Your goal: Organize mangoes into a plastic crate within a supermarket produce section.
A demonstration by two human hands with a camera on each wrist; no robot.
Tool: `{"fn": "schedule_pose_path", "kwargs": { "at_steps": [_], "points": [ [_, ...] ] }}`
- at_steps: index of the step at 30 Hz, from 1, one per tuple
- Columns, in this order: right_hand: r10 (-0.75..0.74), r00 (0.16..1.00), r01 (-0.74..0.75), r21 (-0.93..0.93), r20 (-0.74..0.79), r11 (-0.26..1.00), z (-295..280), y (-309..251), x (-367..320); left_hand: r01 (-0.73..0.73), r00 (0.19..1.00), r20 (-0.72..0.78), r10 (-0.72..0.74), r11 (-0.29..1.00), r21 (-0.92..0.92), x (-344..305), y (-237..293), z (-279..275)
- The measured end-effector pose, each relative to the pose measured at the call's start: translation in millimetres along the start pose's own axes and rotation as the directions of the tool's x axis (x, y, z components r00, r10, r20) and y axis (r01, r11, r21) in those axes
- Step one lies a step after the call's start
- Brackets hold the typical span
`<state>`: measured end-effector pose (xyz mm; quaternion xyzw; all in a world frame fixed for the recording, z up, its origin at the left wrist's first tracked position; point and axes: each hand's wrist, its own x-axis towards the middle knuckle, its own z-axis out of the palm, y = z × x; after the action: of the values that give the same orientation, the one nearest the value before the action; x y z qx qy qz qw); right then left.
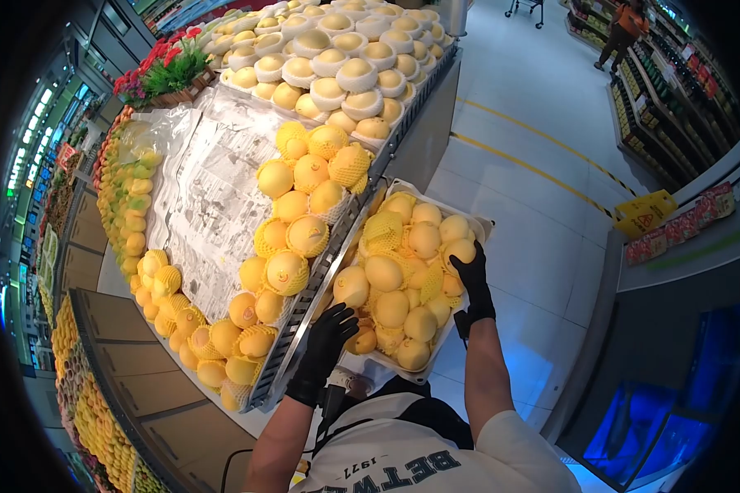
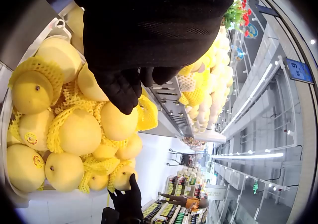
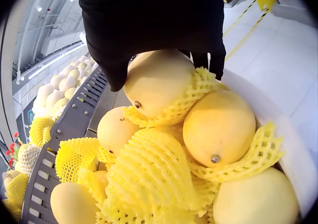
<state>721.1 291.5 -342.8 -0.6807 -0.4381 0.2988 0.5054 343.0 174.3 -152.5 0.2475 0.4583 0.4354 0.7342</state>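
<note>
In the head view, smooth, round yellow fruit [image 1: 384, 273] are filling a pale, shallow crate [image 1: 421, 378], some sitting in stretchy foam nets [image 1: 384, 232] with a diamond mesh. The black-gloved left hand [image 1: 327, 338] is lying at the crate's near left side, fingers loosely extended, while the right hand [image 1: 473, 279] is bending over fruit at the opposite side. A slatted metal rail [image 1: 300, 316] is standing between the crate and a sloping stand, where crumpled paper [image 1: 214, 189] is lying among more fruit. Red flowers [image 1: 168, 62] are standing at the stand's far corner, and a yellow floor sign [image 1: 645, 214] is standing across the tiled aisle. In the left wrist view, the dark glove is blocking much of the top; its fingertips are hanging over the fruit, though whether they are touching is hard to tell. In the right wrist view, the right hand is grasping a large fruit [image 3: 156, 82], thumb on one side, fingers on the other, with netting bunching beneath it.
</note>
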Motion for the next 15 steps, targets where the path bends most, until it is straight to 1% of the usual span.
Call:
{"fn": "schedule_pose_path", "kwargs": {
  "at_steps": [2,5,6,7,8,11,14,15],
  "points": [
    [0.078,0.996,-0.080,-0.039,-0.045,0.996,-1,-17,-1,0.000,1.000,-0.004,0.000,1.000,-0.007,0,-1,-1],
    [-0.036,0.999,0.035,0.017,0.011,0.999,7,1,7,0.002,1.000,-0.012,-0.002,1.000,-0.012,0,-2,-3],
    [-0.012,0.999,0.013,-0.014,0.039,1.000,3,-15,5,0.003,1.000,-0.015,-0.003,1.000,-0.013,1,-3,-5],
    [0.012,0.998,-0.009,-0.045,0.066,0.999,-5,-47,-1,0.005,1.000,-0.017,-0.005,1.000,-0.019,1,-4,-6],
    [0.037,0.995,-0.030,-0.077,0.093,0.997,-9,-67,-4,0.007,1.000,-0.018,-0.008,1.000,-0.025,1,-5,-8],
    [0.012,0.999,-0.007,-0.116,0.043,0.993,-4,-65,-3,-0.005,1.000,-0.011,0.004,1.000,-0.013,-1,-3,-7],
    [0.031,0.995,-0.034,-0.030,-0.099,0.999,4,-11,4,-0.028,1.000,-0.008,0.028,0.999,0.044,-4,0,-5],
    [0.036,0.993,-0.041,-0.035,-0.112,0.999,1,-9,4,-0.036,0.999,-0.009,0.037,0.997,0.068,-5,1,-5]
  ]
}}
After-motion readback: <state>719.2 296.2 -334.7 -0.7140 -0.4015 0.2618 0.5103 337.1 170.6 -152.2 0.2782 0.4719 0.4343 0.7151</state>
